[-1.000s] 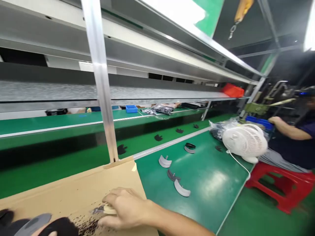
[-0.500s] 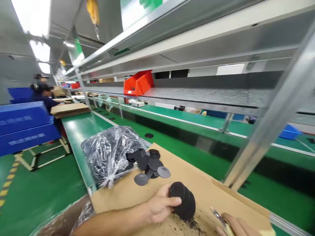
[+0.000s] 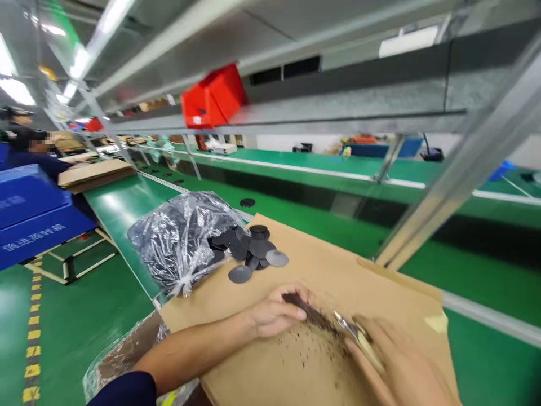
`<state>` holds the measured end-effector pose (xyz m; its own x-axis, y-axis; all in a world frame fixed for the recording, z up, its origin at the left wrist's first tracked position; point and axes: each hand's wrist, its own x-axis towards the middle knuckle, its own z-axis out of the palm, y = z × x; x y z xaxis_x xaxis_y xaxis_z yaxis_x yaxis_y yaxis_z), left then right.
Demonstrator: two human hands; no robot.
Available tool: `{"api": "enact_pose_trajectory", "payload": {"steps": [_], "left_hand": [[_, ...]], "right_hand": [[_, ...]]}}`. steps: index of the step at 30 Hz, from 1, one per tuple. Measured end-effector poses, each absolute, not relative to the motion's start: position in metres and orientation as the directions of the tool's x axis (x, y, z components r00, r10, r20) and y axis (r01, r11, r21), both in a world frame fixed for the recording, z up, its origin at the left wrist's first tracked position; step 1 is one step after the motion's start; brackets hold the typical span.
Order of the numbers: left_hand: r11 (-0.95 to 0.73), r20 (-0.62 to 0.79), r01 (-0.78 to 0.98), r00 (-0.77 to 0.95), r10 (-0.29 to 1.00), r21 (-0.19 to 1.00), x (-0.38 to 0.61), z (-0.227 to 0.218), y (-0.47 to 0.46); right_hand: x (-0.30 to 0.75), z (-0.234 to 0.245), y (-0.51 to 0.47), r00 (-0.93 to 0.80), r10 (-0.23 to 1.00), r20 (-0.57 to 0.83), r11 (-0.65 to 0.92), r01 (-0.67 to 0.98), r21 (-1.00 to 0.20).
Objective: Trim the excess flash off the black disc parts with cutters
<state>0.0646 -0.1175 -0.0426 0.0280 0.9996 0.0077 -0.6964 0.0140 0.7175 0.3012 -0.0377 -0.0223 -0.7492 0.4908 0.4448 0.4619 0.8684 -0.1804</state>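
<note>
My left hand grips a stack of thin black discs, now tilted nearly edge-on over the cardboard sheet. Close to its right, my right hand is wrapped round small metal nippers with cream handles. Their tip points at the discs, apart from them. Small black scraps lie scattered on the cardboard beneath. Beyond my left hand, loose black discs spill from a clear plastic bag full of dark pieces.
A green conveyor belt carrying a few black discs runs behind the cardboard. A slanted metal post rises at right. The shelf above holds a red bin. Blue crates stand at left, near people. An open plastic-lined box sits below.
My left hand has turned the disc stack from face-on to nearly edge-on. My right hand has brought the nippers up and left, closer to the stack. The view has shifted.
</note>
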Motion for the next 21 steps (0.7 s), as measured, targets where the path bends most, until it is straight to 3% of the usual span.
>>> {"api": "enact_pose_trajectory", "payload": {"steps": [3, 8, 21], "left_hand": [[0.001, 0.026, -0.622, 0.034, 0.999, 0.783, 0.063, -0.041, -0.125], [-0.012, 0.069, -0.524, 0.089, 0.994, 0.851, 0.06, -0.042, -0.133], [0.109, -0.032, -0.402, 0.193, 0.981, 0.909, 0.058, -0.043, -0.139]], "right_hand": [[0.287, 0.0, -0.062, -0.746, 0.449, 0.492, 0.889, 0.428, -0.162], [0.278, 0.006, -0.077, -0.781, 0.439, 0.445, 0.892, 0.438, -0.112], [0.275, -0.002, -0.08, -0.808, 0.41, 0.424, 0.89, 0.455, 0.007]]}}
